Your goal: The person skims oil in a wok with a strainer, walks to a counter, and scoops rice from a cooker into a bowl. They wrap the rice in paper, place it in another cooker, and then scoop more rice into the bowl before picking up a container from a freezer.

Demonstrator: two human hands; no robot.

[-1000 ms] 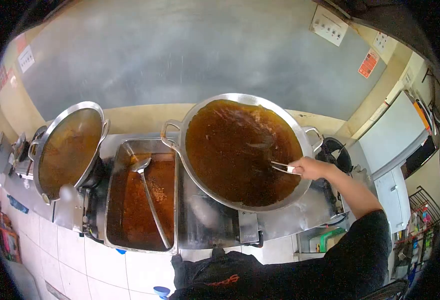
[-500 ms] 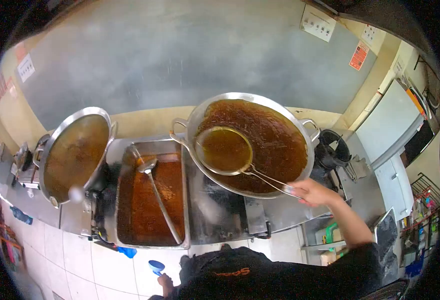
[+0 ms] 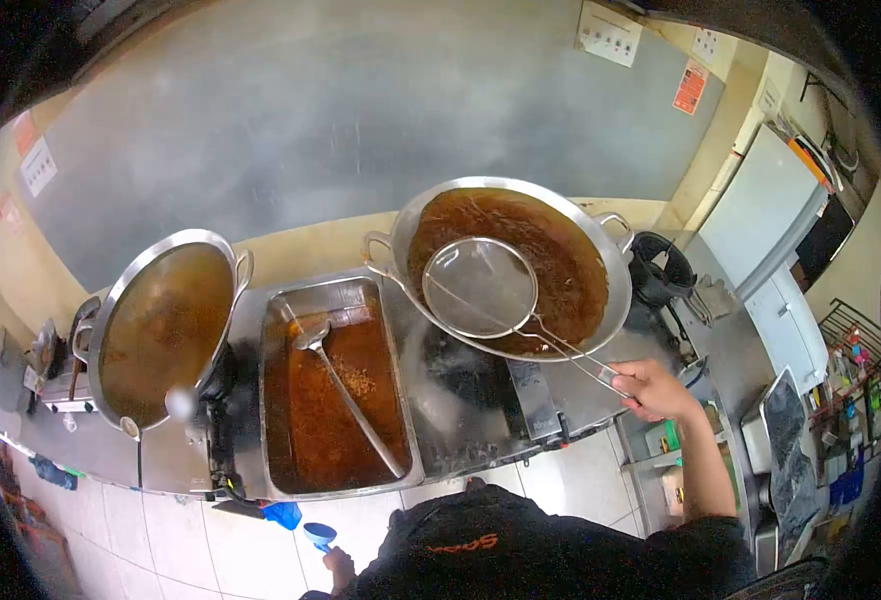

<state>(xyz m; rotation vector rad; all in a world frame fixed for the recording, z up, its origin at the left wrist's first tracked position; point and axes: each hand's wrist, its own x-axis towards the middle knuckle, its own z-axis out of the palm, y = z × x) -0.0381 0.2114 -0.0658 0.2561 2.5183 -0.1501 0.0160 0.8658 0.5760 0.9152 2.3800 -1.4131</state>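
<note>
My right hand (image 3: 652, 388) is wrapped round the wire handle of a large round strainer (image 3: 481, 290). The strainer's mesh hangs above a wide metal wok (image 3: 617, 318) of brown liquid, overlapping its near side, and looks pale with nothing I can make out in it. Low at my side, my left hand (image 3: 339, 568) grips the handle of a small blue dipper (image 3: 319, 533). A deep rectangular steel tray (image 3: 412, 462) of reddish-brown liquid is left of the wok. Across it leans a long metal ladle (image 3: 348, 390), its bowl toward the far end.
At the left stands a second big pan (image 3: 138, 262) of brown liquid. A black burner (image 3: 660, 268) sits right of the wok. The grey wall panel (image 3: 340, 120) rises behind the counter. At the right are a white cabinet (image 3: 760, 225) and a wire rack (image 3: 855, 330).
My right hand has lifted the strainer; its mesh was full of brown liquid and now looks pale. My view has shifted slightly. The left hand still holds the blue dipper low.
</note>
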